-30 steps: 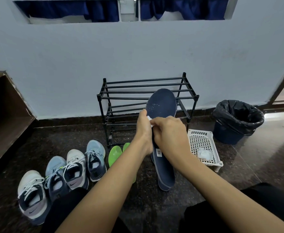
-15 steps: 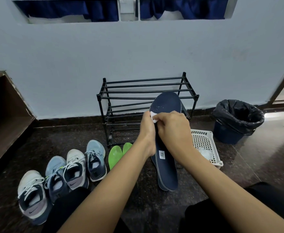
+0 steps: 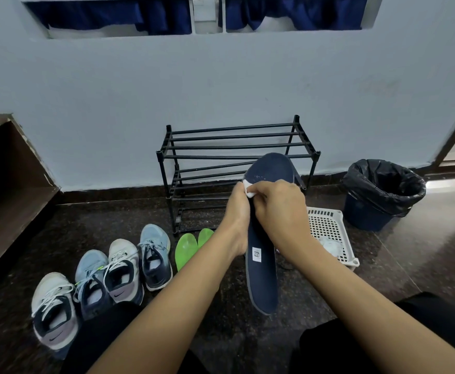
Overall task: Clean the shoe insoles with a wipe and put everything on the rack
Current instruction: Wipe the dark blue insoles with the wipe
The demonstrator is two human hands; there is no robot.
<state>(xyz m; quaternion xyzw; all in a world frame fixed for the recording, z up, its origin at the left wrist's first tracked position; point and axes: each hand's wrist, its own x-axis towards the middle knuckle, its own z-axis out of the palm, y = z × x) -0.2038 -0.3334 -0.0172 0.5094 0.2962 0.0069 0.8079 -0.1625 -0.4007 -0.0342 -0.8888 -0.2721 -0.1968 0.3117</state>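
Far left of the hands, four shoes (image 3: pixel 118 271) in a row on the floor, then green insoles (image 3: pixel 185 249). Left hand (image 3: pixel 237 217) gripping the dark blue insole (image 3: pixel 264 282), toe end up. Right hand (image 3: pixel 280 211) close against it, pinching a white wipe (image 3: pixel 249 189) onto the insole. Behind both, the rack (image 3: pixel 234 147). To the right, a basket (image 3: pixel 328 225).

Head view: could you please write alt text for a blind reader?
The left hand grips a navy insole; the right hand pinches a wipe against it, before a black rack. Four shoes and green insoles lie on the floor.
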